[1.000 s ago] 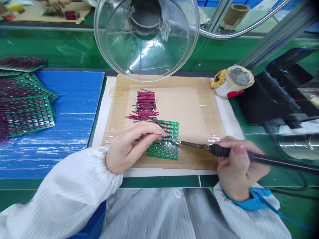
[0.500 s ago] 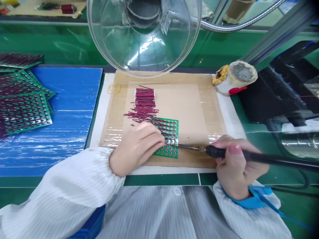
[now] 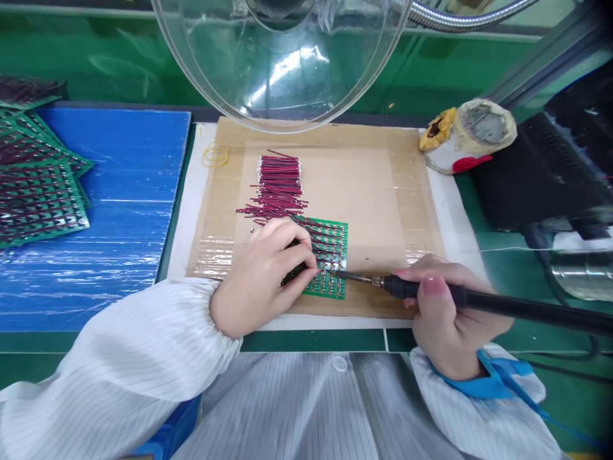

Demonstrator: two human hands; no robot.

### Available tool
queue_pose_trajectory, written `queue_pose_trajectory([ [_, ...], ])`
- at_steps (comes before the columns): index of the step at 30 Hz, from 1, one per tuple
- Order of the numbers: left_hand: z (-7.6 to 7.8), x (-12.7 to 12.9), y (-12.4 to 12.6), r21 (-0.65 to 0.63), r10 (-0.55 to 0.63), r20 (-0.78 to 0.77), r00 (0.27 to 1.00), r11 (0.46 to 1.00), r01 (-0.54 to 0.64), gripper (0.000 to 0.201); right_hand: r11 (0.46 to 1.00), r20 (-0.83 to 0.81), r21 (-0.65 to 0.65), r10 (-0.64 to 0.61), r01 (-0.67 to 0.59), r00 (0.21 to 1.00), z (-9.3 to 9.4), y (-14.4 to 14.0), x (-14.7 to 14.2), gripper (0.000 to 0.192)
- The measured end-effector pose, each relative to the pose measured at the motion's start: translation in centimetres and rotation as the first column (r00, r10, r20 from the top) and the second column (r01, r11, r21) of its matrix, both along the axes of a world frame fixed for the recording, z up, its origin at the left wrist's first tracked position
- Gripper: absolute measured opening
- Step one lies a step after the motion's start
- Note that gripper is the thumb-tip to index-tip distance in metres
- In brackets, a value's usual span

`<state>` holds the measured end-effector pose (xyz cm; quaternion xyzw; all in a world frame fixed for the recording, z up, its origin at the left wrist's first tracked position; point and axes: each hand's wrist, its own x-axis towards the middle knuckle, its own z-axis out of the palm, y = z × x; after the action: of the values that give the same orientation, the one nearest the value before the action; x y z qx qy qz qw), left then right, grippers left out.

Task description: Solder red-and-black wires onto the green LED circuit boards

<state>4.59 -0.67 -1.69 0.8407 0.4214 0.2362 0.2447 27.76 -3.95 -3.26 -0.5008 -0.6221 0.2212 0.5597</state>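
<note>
Head view: right hand [image 3: 447,313] fingers clamped on soldering iron [image 3: 479,300], tip touching green circuit board [image 3: 330,259] on cardboard mat [image 3: 373,191]; left hand [image 3: 268,275] fingers pinched together on wire at board, beside red wire pile [image 3: 278,185]

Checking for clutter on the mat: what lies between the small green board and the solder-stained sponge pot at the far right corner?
In the head view, only bare taped cardboard mat lies between the green board and the sponge pot.

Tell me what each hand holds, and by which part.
Right hand holds the soldering iron by its black handle; left hand fingers pinch a wire on the green board.
</note>
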Motion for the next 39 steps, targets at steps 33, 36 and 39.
queue_pose_trajectory([
  [33, 0.44, 0.35, 0.34, -0.061, 0.023, -0.024, 0.999, 0.998, -0.024, 0.009, 0.997, 0.018, 0.035, 0.065, -0.065, 0.998, -0.1, 0.13, 0.18, 0.012],
  [36, 0.44, 0.31, 0.47, -0.067, 0.02, -0.026, 0.999, 0.998, -0.021, 0.009, 0.998, 0.036, 0.035, 0.054, -0.055, 0.998, 0.05, 0.19, 0.04, 0.011],
  [39, 0.45, 0.38, 0.3, -0.066, 0.015, -0.036, 0.999, 0.998, -0.017, 0.01, 0.994, -0.03, 0.082, -0.072, 0.074, 0.997, 0.24, 0.43, -0.35, 0.014],
])
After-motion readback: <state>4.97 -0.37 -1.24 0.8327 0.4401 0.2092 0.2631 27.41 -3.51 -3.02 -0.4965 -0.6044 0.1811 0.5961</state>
